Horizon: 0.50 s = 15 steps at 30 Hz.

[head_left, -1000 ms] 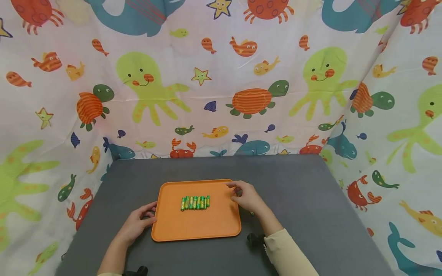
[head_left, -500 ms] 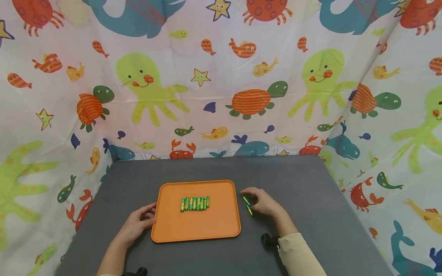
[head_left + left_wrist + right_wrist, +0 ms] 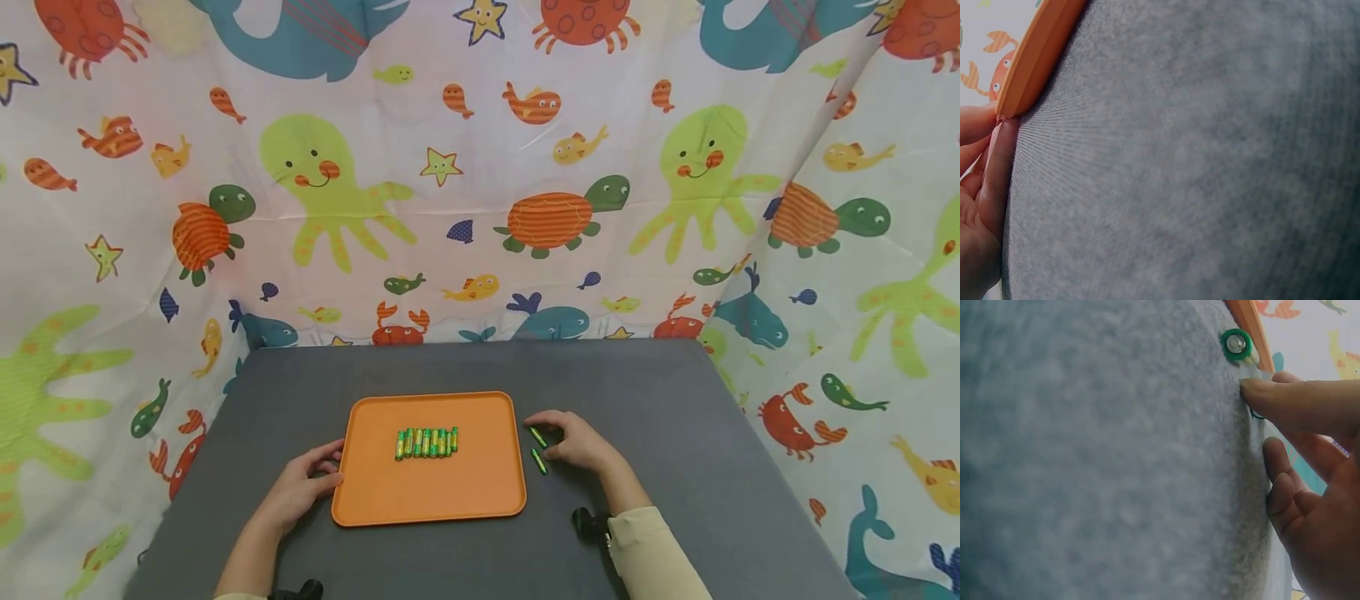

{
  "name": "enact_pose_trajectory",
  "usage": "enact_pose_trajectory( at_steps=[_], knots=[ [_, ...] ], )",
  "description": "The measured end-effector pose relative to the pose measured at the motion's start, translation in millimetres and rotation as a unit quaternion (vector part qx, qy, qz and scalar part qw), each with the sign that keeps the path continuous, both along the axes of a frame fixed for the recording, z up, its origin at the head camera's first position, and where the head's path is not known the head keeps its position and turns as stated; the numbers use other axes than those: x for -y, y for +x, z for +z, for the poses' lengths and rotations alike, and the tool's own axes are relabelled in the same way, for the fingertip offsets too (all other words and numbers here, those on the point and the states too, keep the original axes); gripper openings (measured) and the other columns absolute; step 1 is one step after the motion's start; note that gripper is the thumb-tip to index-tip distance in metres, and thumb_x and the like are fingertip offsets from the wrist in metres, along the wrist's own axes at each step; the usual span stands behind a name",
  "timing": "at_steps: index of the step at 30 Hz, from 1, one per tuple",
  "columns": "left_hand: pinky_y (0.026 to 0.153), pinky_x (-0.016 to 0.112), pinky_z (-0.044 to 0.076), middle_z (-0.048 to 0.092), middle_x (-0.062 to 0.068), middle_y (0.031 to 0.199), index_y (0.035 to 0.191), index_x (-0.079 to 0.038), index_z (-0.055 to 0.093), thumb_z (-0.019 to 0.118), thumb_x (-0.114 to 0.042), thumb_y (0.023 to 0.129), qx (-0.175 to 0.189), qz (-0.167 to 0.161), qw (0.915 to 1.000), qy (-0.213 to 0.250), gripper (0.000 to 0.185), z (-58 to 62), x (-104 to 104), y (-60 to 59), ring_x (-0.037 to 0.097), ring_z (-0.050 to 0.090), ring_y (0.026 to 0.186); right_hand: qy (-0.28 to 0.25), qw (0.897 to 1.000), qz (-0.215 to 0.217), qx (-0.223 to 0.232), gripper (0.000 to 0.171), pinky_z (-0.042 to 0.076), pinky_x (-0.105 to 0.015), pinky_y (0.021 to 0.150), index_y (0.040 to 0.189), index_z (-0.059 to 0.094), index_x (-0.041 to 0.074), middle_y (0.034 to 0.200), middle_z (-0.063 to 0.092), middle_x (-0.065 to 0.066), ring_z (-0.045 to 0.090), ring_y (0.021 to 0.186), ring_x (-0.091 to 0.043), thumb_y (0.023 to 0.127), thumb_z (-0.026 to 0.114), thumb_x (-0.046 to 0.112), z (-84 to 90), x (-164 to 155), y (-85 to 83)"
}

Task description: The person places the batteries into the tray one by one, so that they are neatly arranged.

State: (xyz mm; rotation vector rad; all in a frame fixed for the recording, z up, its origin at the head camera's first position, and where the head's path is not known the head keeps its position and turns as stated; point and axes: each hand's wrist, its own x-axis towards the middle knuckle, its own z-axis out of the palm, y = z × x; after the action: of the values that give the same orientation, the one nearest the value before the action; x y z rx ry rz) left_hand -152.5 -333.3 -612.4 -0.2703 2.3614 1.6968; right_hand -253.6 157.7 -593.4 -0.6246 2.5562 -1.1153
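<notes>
Several green batteries [image 3: 426, 442] lie side by side in a row on the orange tray [image 3: 427, 500]. At the tray's left side my left hand [image 3: 296, 492] touches the rim, its thumb and fingers fairly straight; the left wrist view shows the fingertips at the tray corner [image 3: 1041, 62]. Right of the tray, my right hand [image 3: 577, 442] has thumb and index finger at the two ends of a green battery [image 3: 537, 436], pinching it low over the table. A second loose battery [image 3: 538, 462] lies just beside the thumb; its metal end [image 3: 1235, 343] faces the right wrist camera.
A grey table [image 3: 420, 558] lies under everything. Behind it and along both sides hangs a white curtain [image 3: 480, 108] with sea-animal prints. Dark wrist camera mounts [image 3: 588, 525] sit at both wrists.
My right hand has moved from over the tray's right edge to the table, reaching the loose batteries. The nearer loose battery has shifted slightly left. My left hand stays at the tray.
</notes>
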Motion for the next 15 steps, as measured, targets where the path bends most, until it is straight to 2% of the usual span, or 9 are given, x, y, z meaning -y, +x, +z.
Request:
enact_pose_trajectory(
  at_steps=[9,15],
  knots=[
    [0.079,0.027,0.056,0.052,0.015,0.131,0.151,-0.011,0.046,0.07,-0.008,0.094,-0.001,-0.001,1.0,0.0,0.062,-0.4,0.3,0.0,0.025,0.055,0.104,0.01,1.0,-0.03,0.003,0.056,0.047,-0.049,0.098,0.128,0.07,0.019,0.126,0.066,-0.004,0.058,0.108,-0.023,0.076,0.084,0.003,-1.4,-0.5,-2.3],
    [0.078,0.027,0.056,0.052,0.015,0.13,0.151,-0.012,0.046,0.07,-0.008,0.094,-0.002,-0.002,1.0,-0.002,0.062,0.5,0.2,0.0,0.025,0.055,0.104,-0.019,0.999,-0.046,-0.018,0.049,0.051,-0.046,0.091,0.125,0.071,0.01,0.118,0.066,-0.007,0.061,0.104,-0.025,0.078,0.085,0.006,-0.8,-3.8,-1.4]
  ],
)
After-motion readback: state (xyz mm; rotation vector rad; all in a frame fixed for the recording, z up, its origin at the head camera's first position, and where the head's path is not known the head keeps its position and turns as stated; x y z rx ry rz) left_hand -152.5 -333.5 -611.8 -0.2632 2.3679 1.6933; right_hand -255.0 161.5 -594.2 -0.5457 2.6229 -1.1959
